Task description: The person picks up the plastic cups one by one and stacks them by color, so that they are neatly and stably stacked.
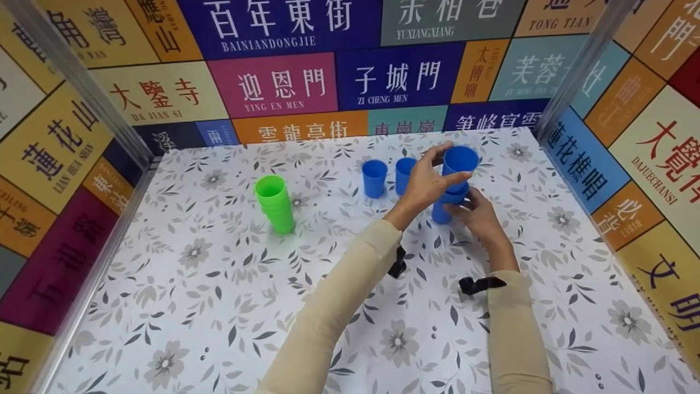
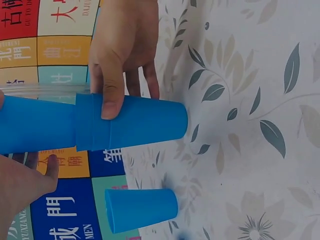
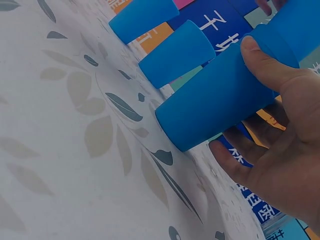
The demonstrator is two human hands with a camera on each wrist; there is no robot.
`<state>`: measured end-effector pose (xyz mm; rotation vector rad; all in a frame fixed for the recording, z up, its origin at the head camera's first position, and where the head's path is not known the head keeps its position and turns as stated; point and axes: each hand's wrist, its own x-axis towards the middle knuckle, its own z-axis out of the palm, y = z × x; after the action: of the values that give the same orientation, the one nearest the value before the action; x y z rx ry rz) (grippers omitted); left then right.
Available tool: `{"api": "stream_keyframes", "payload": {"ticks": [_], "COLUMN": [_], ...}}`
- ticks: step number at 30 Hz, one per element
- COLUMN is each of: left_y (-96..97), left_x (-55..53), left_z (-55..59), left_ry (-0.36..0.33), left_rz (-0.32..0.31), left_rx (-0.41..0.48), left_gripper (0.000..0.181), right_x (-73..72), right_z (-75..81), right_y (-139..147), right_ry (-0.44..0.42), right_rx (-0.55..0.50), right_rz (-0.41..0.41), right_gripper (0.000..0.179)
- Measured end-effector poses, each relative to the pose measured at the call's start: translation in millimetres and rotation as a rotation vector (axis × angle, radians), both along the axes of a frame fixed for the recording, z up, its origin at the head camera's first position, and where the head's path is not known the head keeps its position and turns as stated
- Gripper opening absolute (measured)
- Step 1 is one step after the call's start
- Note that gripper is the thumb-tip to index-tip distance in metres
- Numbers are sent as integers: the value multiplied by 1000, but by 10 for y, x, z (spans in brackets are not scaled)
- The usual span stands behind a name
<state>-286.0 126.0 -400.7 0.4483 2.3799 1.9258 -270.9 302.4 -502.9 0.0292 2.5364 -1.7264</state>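
My left hand [image 1: 426,178] grips a blue cup [image 1: 461,160] near its rim and holds it upright over a blue cup stack [image 1: 442,212]. In the left wrist view the upper cup's base meets the top rim of the stack, where two rims lie close together. Lower down, my right hand [image 1: 484,216] holds the stack, its thumb on the side just below the rims in the right wrist view. Two more blue cups stand to the left, one cup [image 1: 374,179] in plain sight and another cup [image 1: 403,174] partly behind my left hand.
A stack of bright green cups [image 1: 278,208] stands further left on the flower-patterned tabletop [image 1: 197,306]. Panels with printed signs [image 1: 284,82] wall in the back and both sides, with clear corner posts [image 1: 579,65] between them.
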Motion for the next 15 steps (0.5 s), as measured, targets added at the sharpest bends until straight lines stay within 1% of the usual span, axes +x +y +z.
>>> {"api": "stream_keyframes", "payload": {"ticks": [4, 9, 15], "left_y": [19, 6, -97], "left_x": [-4, 9, -7], "left_z": [-17, -54, -108], "left_ry": [-8, -18, 16], "left_rz": [1, -8, -13], "left_rx": [-10, -46, -38], "left_gripper": [73, 75, 74], "right_x": [1, 4, 13], "right_z": [15, 8, -1], "right_y": [-11, -22, -27], "right_ry": [-6, 12, 32], "right_rx": [14, 11, -45], "right_rz": [-3, 2, 15], "right_gripper": [89, 89, 87]}}
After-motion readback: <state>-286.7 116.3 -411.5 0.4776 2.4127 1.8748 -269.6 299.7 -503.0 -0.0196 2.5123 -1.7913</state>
